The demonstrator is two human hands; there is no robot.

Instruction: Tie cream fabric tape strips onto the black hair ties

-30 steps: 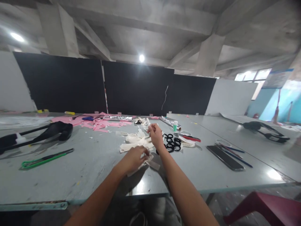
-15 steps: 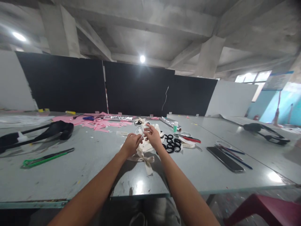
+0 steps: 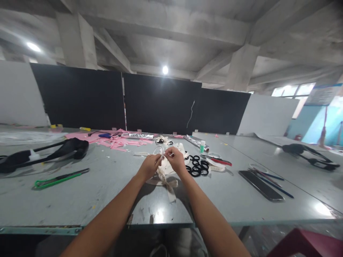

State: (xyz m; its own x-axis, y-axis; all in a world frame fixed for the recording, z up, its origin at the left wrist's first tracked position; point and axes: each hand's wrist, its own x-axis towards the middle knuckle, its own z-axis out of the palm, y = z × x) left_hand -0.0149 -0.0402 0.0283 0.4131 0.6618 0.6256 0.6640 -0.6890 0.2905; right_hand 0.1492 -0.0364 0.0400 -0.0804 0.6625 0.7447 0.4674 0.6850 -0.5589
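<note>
My left hand (image 3: pixel 148 167) is closed on a thin, clear ring that looks like a roll of clear tape (image 3: pixel 158 149), held upright above the table. Close on its right, my right hand (image 3: pixel 175 159) has thumb and fingertips pinched together. Whatever lies in that pinch is too small to make out. Beneath both hands spreads a heap of cream ribbon strips, partly covered by them. A tied ribbon bow (image 3: pixel 170 185) lies nearest me, its tail toward the table edge. Several black elastic hair ties (image 3: pixel 197 166) are bunched just right of my right hand.
Pink scraps (image 3: pixel 115 141) and foil (image 3: pixel 140 136) lie at the back. A green-capped glue stick (image 3: pixel 202 146) stands near a red-handled tool (image 3: pixel 221 161). At right lies a dark phone (image 3: pixel 259 185) beside pens; at left, a green cutter (image 3: pixel 57 180) and black straps (image 3: pixel 69 148).
My right hand's fingers, spread before, have drawn together into a pinch beside the ring. My left hand keeps its hold. The whole view has shifted slightly.
</note>
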